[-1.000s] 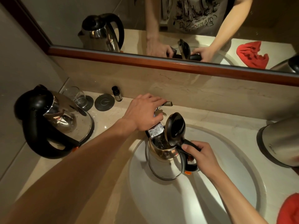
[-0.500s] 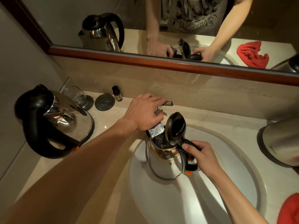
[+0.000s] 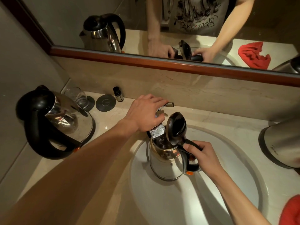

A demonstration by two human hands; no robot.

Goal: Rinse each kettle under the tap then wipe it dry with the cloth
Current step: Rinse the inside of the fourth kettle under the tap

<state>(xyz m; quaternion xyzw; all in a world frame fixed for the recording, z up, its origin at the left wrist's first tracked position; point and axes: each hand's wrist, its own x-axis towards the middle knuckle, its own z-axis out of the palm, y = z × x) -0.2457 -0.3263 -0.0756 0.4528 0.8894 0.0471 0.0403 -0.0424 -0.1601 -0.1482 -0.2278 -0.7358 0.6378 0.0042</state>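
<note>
1. A steel kettle [image 3: 165, 161] stands upright in the white sink [image 3: 243, 159], its black lid [image 3: 177, 127] swung up and open.
2. The right hand [image 3: 206, 157] has its grip wrapped round the kettle's black handle, fingers curled tight, thumb on top near the lid hinge.
3. The tap [image 3: 158, 131] reaches over the kettle's open mouth, its spout end just above the rim.
4. The left hand [image 3: 144, 113] lies over the top of the tap with fingers curled down around it; the lever's tip pokes out beyond the fingertips. Its grip is closed on the tap.
5. A second kettle [image 3: 55, 122] sits on the surface to the left of the sink, lid shut.
6. A third kettle [image 3: 282, 143] sits on the surface at the right edge, partly cut off.
7. A red cloth [image 3: 290, 210] lies on the surface at the lower right corner.
8. Behind the left kettle stand a glass [image 3: 77, 96], a round dark coaster [image 3: 105, 102] and a small bottle [image 3: 118, 94].
</note>
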